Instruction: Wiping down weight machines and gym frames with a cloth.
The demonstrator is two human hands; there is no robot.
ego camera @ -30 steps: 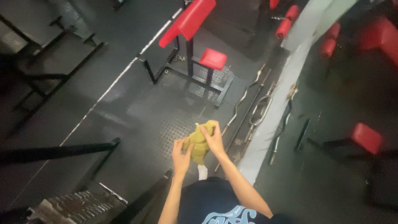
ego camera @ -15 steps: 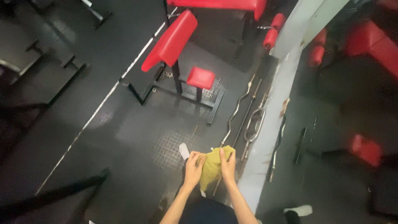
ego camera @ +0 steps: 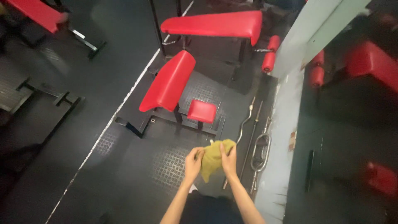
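Hands hold one cloth between them, near the bottom centre of the head view. Left hand (ego camera: 193,162) grips the left edge of the yellow-green cloth (ego camera: 212,159); its fingers are curled and pressed together on the fabric. Right hand (ego camera: 229,159) grips the right edge of the cloth, fingers closed over it, thumb side toward the left hand. The cloth is bunched, raised above the floor, with a loose corner hanging down between the two wrists.

Floor (ego camera: 124,174) is dark rubber matting with a studded pattern directly below the hands. A white line (ego camera: 120,108) runs across it from near left to far right.

Beyond the hands stands a red padded bench (ego camera: 168,83) with a tilted backrest and a small red seat (ego camera: 202,111) on a black frame. Farther off is a second bench with a flat red pad (ego camera: 213,24).

Right of the hands, metal bars (ego camera: 251,132) lie on the floor side by side, one of them a curved bar and one a looped bar (ego camera: 261,151). They rest just beside the base of a pale wall (ego camera: 286,124).
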